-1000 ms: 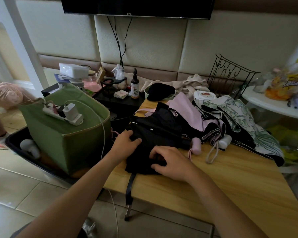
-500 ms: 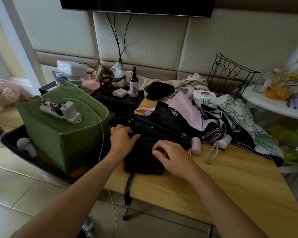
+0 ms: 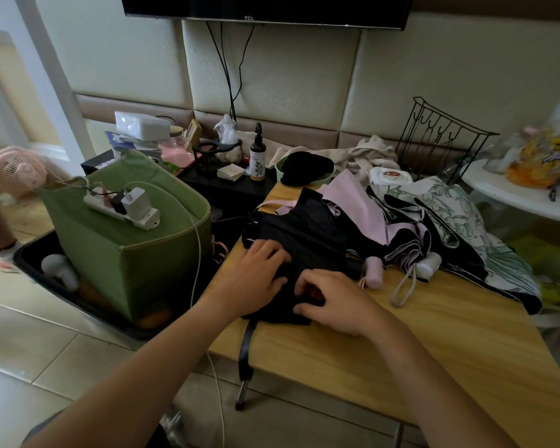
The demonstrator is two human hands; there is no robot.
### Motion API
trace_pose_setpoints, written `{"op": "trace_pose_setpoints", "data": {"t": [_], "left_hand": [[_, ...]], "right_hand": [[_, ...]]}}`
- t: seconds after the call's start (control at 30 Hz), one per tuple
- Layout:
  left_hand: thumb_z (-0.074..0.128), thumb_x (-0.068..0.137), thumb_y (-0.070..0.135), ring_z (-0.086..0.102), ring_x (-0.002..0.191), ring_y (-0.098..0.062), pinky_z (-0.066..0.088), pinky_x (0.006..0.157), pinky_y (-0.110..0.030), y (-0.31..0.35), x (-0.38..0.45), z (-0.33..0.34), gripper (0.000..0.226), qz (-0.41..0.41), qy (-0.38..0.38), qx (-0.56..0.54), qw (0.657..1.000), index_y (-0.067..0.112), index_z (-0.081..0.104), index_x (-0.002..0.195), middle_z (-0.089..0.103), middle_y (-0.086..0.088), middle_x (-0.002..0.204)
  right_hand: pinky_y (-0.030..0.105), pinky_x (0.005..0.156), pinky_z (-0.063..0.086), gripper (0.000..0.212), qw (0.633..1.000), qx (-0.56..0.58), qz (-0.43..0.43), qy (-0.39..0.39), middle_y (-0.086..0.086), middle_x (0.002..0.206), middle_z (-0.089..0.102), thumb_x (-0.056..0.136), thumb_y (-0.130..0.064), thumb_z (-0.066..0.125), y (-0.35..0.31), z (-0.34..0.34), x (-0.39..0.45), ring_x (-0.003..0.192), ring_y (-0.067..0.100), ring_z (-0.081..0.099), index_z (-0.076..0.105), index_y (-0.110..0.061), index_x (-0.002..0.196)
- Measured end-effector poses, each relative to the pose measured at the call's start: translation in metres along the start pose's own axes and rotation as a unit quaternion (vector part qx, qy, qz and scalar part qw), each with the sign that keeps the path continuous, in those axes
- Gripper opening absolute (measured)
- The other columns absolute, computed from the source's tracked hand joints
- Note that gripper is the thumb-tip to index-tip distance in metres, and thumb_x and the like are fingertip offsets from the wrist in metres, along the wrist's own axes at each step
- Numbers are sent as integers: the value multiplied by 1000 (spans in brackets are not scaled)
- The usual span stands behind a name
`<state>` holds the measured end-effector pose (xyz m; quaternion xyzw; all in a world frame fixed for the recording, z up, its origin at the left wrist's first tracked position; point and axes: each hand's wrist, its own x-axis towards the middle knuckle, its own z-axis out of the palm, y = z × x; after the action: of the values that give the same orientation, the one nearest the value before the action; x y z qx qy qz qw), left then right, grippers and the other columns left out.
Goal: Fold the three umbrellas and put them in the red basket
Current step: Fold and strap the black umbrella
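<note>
Wooden desk (image 3: pixel 434 344) fills the right side, green bin (image 3: pixel 133 250) on the floor to its left with a power strip (image 3: pixel 123 208) on top. On the desk's far left corner lies the black umbrella (image 3: pixel 304 234), its strap (image 3: pixel 245 347) dangling over the near edge; pink umbrella (image 3: pixel 382 231) and leaf-print umbrella (image 3: pixel 459 227) heaped just right of it. Left hand (image 3: pixel 256 279) presses flat on the black canopy, fingers spread. Right hand (image 3: pixel 333 302), beside it, pinches the fabric, grip curled.
</note>
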<state>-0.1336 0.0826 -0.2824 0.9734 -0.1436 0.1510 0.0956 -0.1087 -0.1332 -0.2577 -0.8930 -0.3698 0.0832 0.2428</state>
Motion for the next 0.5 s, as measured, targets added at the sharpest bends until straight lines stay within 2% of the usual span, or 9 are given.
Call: {"op": "trace_pose_setpoints", "data": {"t": [0.1, 0.17, 0.23, 0.3, 0.37, 0.43, 0.5], "left_hand": [[35, 105, 50, 20, 151, -16, 22, 121, -38, -14, -7, 7, 52, 20, -57, 2, 998, 29, 39, 153, 28, 5, 161], [19, 102, 59, 8, 155, -11, 14, 123, -37, -22, -9, 9, 61, 23, -77, -5, 997, 34, 30, 157, 19, 9, 166], [11, 100, 65, -6, 156, -6, 5, 124, -35, -25, -12, 8, 67, 23, -105, -20, 994, 37, 21, 160, 8, 12, 170], [14, 98, 69, -19, 153, -2, -4, 125, -36, -25, -15, 5, 69, 13, -159, -39, 986, 40, 9, 161, -6, 16, 169], [25, 95, 75, -28, 149, -1, -13, 123, -37, -25, -17, 1, 78, 12, -201, -41, 979, 41, -1, 161, -17, 18, 167], [32, 92, 79, -30, 149, -2, -15, 122, -37, -26, -18, -1, 87, 18, -207, -29, 978, 41, -6, 161, -21, 18, 166], [29, 93, 79, -27, 151, -3, -13, 123, -39, -27, -17, 0, 85, 27, -184, -16, 982, 42, -6, 160, -16, 17, 168]], "right_hand": [[29, 83, 49, 25, 1000, -3, -9, -1, -15, 104, 56, 85, -34, 77, 3, -3, -7, 95, 4, 53, 57, -32, 101], [33, 83, 51, 19, 999, -10, -12, 29, -14, 100, 56, 86, -26, 76, 3, -2, -8, 92, 5, 54, 60, -29, 97], [35, 81, 52, 15, 998, -4, -19, 57, -15, 96, 57, 87, -23, 75, 3, -1, -9, 89, 4, 56, 62, -29, 91], [33, 79, 52, 15, 997, 2, -31, 77, -16, 95, 55, 87, -23, 75, 3, -1, -9, 88, 3, 56, 62, -30, 87], [34, 76, 53, 18, 995, 9, -35, 90, -16, 93, 55, 87, -21, 75, 2, -2, -10, 86, 4, 57, 61, -32, 86], [36, 73, 53, 23, 994, 28, -42, 97, -14, 90, 56, 87, -17, 74, 0, -4, -10, 83, 8, 58, 58, -32, 88], [34, 72, 52, 25, 992, 47, -56, 106, -13, 88, 57, 87, -14, 73, -3, -7, -10, 81, 11, 58, 56, -30, 92]]}}
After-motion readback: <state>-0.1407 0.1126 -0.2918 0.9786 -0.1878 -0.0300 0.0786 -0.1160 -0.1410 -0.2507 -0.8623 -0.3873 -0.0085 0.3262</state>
